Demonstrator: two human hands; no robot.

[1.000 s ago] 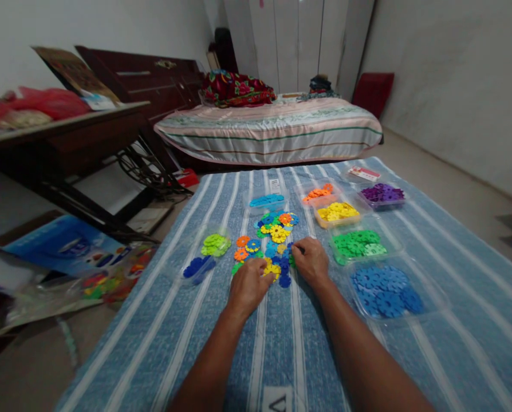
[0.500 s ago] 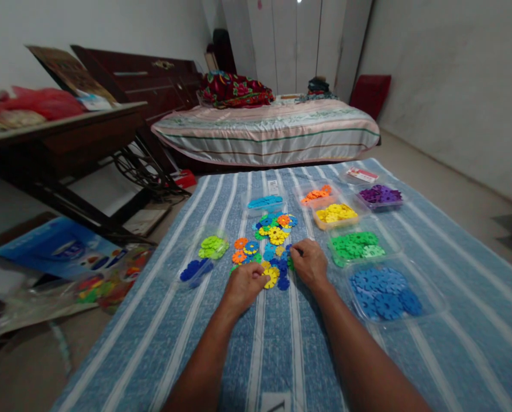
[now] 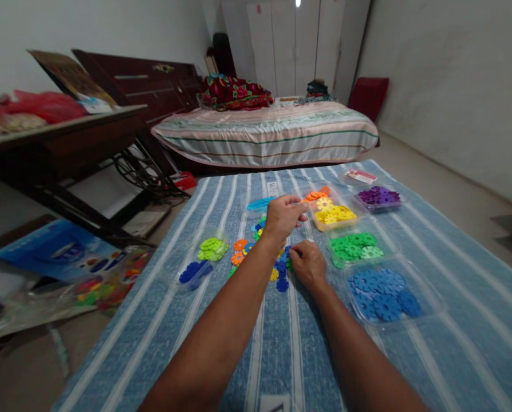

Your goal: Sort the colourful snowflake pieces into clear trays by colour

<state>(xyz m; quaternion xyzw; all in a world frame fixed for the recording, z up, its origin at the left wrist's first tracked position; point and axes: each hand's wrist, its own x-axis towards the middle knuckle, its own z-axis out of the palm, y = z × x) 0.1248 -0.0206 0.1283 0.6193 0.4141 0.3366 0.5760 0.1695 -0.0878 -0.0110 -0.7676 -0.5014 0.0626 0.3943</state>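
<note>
While the right hand [image 3: 309, 262] rests on the striped cloth [image 3: 277, 343], the left hand [image 3: 284, 217] reaches forward over the mixed pile [image 3: 282, 268] of flower-shaped discs, its forearm hiding much of them. The left fingers are a little apart and point toward the yellow box [image 3: 327, 226], just short of its left side. One yellow disc [image 3: 324, 203] shows at the far edge of that box, beyond the heap of yellow discs [image 3: 335, 215]; whether it touches them I cannot tell. The right fingers are curled in beside the dark blue discs at the pile's right edge, and whether they grip one is hidden.

Orange discs [image 3: 317, 195] sit in a box just behind the yellow one, with purple discs [image 3: 378, 195] to their right. Green discs [image 3: 354, 247] and blue discs [image 3: 380, 293] fill boxes nearer, right of the right hand. Light blue discs [image 3: 259, 203] lie left of the left hand; lime discs [image 3: 213, 248] lie farther left.
</note>
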